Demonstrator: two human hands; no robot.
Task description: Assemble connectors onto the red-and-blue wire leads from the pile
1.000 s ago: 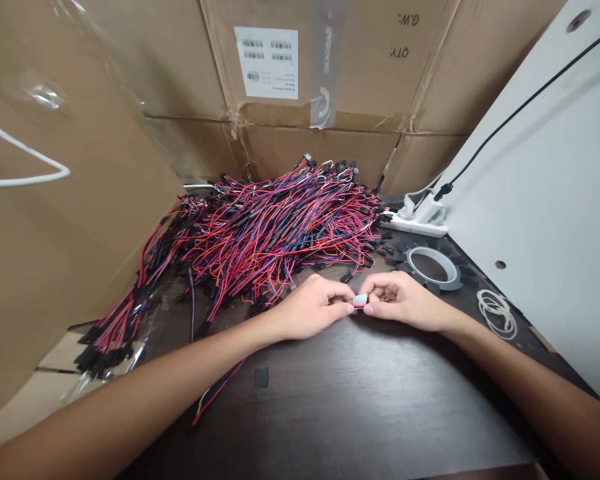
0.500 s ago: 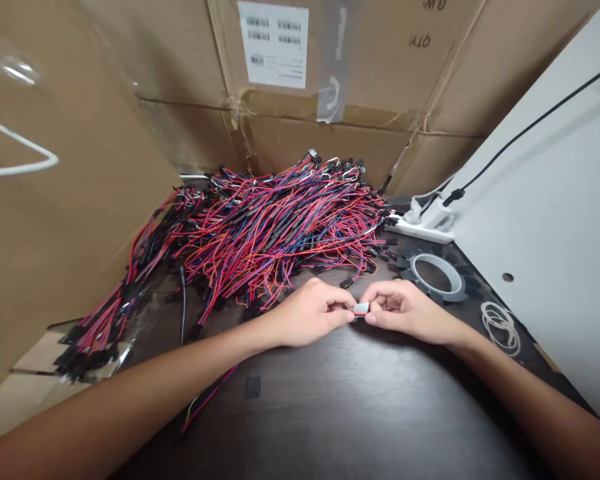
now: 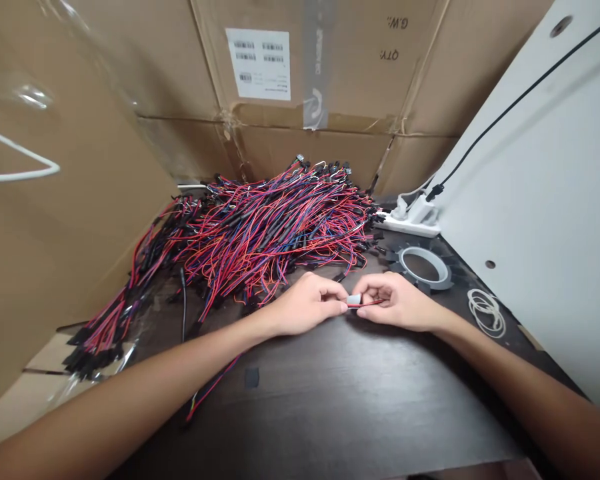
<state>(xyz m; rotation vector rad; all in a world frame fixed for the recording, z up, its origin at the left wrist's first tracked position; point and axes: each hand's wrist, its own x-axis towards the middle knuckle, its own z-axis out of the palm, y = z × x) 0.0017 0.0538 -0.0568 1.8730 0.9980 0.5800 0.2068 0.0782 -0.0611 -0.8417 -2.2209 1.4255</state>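
A small grey piece of tape [image 3: 353, 300] stands up between my hands, with a thin red wire [image 3: 373, 304] running along its lower edge. My left hand [image 3: 316, 303] pinches the wire and tape from the left, thumb below and fingers curled above. From the other side, my right hand [image 3: 399, 303] closes its thumb and fingers on the same wire, close to the tape's right end. My fingers hide the rest of the wire. Just beyond them lies a large heap of red, purple and black wire harnesses [image 3: 275, 233].
A grey tape roll [image 3: 447, 273] with dark strips around its rim lies to the right, near a coiled white cord [image 3: 486, 313]. Behind it sits a white power strip [image 3: 413, 225]. Cardboard boxes [image 3: 170, 153] wall the back and left. A black tape square [image 3: 251, 378] sticks to the dark table.
The view has shifted slightly, so the surroundings sit differently in the frame. Between my hands, more of the red wire shows beside my right fingers. Both hands keep their pinch.
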